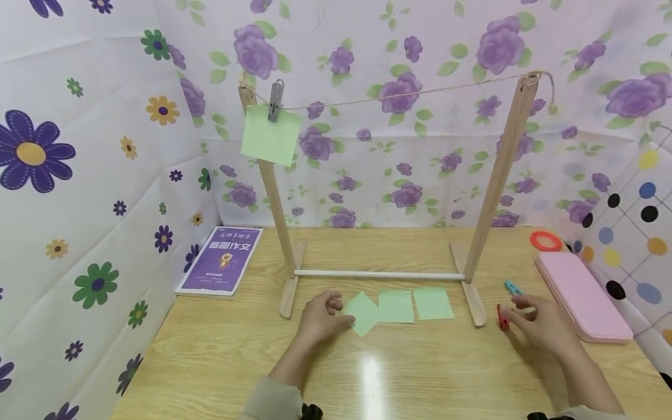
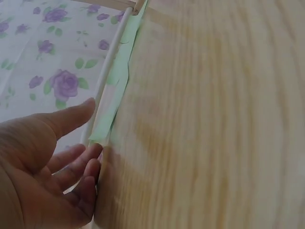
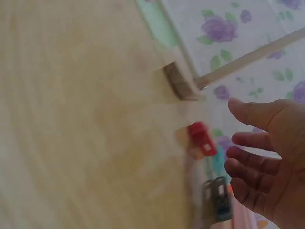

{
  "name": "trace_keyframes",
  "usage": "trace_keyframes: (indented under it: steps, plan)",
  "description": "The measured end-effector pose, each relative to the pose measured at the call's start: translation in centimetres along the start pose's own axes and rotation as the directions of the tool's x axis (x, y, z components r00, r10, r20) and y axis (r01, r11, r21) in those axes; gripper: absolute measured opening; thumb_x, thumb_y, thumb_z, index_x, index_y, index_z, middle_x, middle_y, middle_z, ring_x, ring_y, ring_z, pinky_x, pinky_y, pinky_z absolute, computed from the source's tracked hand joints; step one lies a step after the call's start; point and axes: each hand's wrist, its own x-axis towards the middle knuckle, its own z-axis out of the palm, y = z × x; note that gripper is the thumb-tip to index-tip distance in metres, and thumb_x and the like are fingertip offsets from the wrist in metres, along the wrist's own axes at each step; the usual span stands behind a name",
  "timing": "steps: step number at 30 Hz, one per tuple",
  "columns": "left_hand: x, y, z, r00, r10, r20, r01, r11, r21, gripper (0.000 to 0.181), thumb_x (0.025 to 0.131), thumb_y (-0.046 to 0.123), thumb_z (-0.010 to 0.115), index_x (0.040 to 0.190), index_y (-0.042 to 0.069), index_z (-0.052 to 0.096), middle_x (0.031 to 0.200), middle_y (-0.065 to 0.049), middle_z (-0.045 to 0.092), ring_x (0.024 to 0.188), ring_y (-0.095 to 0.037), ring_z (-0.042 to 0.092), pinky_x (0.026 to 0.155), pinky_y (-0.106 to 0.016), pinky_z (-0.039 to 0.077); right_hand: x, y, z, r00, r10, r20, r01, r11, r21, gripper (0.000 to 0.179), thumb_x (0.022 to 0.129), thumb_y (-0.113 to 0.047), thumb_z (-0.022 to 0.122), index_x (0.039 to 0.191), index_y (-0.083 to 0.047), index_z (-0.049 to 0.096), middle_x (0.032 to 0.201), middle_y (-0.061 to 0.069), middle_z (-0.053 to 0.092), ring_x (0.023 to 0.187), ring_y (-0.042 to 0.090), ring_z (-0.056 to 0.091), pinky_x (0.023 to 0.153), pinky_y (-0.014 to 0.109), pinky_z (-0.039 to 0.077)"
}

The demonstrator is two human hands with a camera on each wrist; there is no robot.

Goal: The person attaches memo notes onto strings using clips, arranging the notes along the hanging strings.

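Note:
My left hand (image 1: 321, 318) rests beside the leftmost green sticky note (image 1: 363, 313), its thumb tip overlapping the note's edge in the head view. The left wrist view has thumb and loosely bent fingers apart. That note lies turned like a diamond; a middle note (image 1: 396, 306) and a right note (image 1: 433, 303) lie in a row with it. Over at the right, my right hand (image 1: 543, 326) hovers by a red clothespin (image 3: 202, 138), fingers spread with nothing between them. A blue clothespin (image 1: 513, 287) lies just behind, and a dark grey clothespin (image 3: 222, 200) shows below the fingers.
A wooden stand with two posts (image 1: 501, 157) carries a string (image 1: 367, 100). A grey clothespin (image 1: 275, 99) holds another green note (image 1: 270, 140) near its left end. Around it are a purple book (image 1: 220, 259), a pink case (image 1: 583, 294) and a red ring (image 1: 546, 240).

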Motion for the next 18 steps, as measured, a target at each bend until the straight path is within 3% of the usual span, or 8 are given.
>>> trace_keyframes:
  steps: [5, 8, 13, 18]
  plan:
    - [0.3, 0.2, 0.7, 1.0, -0.008, -0.016, 0.01, 0.993, 0.12, 0.049, 0.073, 0.021, 0.093, 0.112, 0.002, 0.07, 0.099, -0.007, 0.063, 0.091, -0.025, 0.057, 0.077, -0.04, 0.055, 0.0, 1.6, 1.4, 0.997, -0.037, -0.068, 0.03, 0.995, -0.091, 0.042, 0.093, -0.035, 0.076, 0.104, 0.005, 0.071, 0.082, 0.007, 0.07, 0.075, 0.021, 0.065, 0.063, 0.036, 0.055]
    - [0.4, 0.3, 0.6, 1.0, -0.002, 0.001, 0.002, 0.987, 0.159, 0.039, 0.073, 0.02, 0.093, 0.101, 0.004, 0.072, 0.098, -0.007, 0.062, 0.09, -0.023, 0.055, 0.076, -0.039, 0.054, 0.2, 2.0, 1.9, 0.991, -0.077, -0.112, 0.065, 0.992, -0.108, 0.04, 0.089, -0.033, 0.08, 0.101, 0.004, 0.071, 0.079, 0.003, 0.069, 0.073, 0.021, 0.065, 0.064, 0.038, 0.054]
    - [0.2, 0.1, -0.2, 0.999, 0.022, 0.046, -0.027, 0.994, 0.102, 0.034, 0.073, 0.007, 0.091, 0.1, 0.001, 0.07, 0.089, -0.007, 0.056, 0.083, -0.021, 0.047, 0.07, -0.033, 0.045, 0.3, 2.0, 2.1, 0.991, -0.089, -0.102, 0.081, 0.993, -0.088, 0.032, 0.089, -0.026, 0.08, 0.101, 0.002, 0.071, 0.08, 0.003, 0.071, 0.072, 0.02, 0.066, 0.063, 0.037, 0.055]
    - [-0.1, 0.0, -0.6, 0.998, -0.002, 0.064, -0.003, 0.997, 0.081, 0.033, 0.075, 0.004, 0.088, 0.102, -0.002, 0.071, 0.093, -0.008, 0.055, 0.084, -0.021, 0.047, 0.07, -0.03, 0.045, 0.5, 1.6, 2.1, 0.995, -0.035, -0.089, 0.025, 0.993, -0.115, 0.042, 0.092, -0.039, 0.075, 0.103, 0.002, 0.072, 0.081, 0.005, 0.071, 0.075, 0.027, 0.068, 0.067, 0.048, 0.056]
